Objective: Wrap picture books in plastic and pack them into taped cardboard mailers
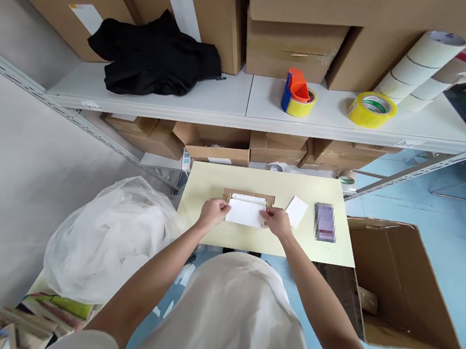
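Between my two hands is a white paper label (245,214), held at its left and right edges over a small brown cardboard package (249,194). My left hand (213,213) pinches the label's left edge. On the other side my right hand (277,221) pinches its right edge. Part of the package shows behind the label, with another white strip on it; the rest is hidden. Just right of my right hand lies a white card or slip (297,211). Farther right on the table is a blurred purple item (326,222).
The pale table (201,182) stands below a shelf (181,111) with a tape dispenser (298,94), a yellow tape roll (371,109) and black cloth (157,61). A large plastic bag (108,238) is at left, above books (33,320). An open carton (407,283) stands right.
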`<state>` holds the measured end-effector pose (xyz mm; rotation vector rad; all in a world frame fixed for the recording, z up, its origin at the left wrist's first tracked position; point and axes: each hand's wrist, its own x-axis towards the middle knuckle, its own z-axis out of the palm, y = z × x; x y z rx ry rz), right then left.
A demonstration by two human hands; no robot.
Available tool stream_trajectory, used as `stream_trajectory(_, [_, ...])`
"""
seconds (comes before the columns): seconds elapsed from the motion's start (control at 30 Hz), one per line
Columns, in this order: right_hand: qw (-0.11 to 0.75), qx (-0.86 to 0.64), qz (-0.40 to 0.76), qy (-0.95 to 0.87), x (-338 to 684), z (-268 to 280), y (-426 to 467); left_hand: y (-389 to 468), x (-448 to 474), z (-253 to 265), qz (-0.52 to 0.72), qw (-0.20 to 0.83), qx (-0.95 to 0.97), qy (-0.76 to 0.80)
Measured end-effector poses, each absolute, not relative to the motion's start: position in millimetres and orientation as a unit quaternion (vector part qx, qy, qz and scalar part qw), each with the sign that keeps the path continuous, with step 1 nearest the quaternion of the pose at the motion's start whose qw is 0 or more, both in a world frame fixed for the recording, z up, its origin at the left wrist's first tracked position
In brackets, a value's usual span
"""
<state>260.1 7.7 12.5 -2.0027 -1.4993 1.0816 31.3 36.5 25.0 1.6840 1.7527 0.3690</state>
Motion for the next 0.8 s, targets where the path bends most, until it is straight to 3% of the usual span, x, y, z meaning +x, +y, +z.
stream_trajectory(0.47, [0.042, -0.797, 0.268, -0.540, 240.3, 11.6, 39.9, 68.2, 42.7, 5.2, 0.111, 0.292, 0.649, 0.694])
stream_trajectory(0.8, [-0.053, -0.777, 0.189, -0.598, 220.3, 18.6, 41.7, 75.3, 49.6, 13.6, -0.014, 0.198, 0.687, 0.699])
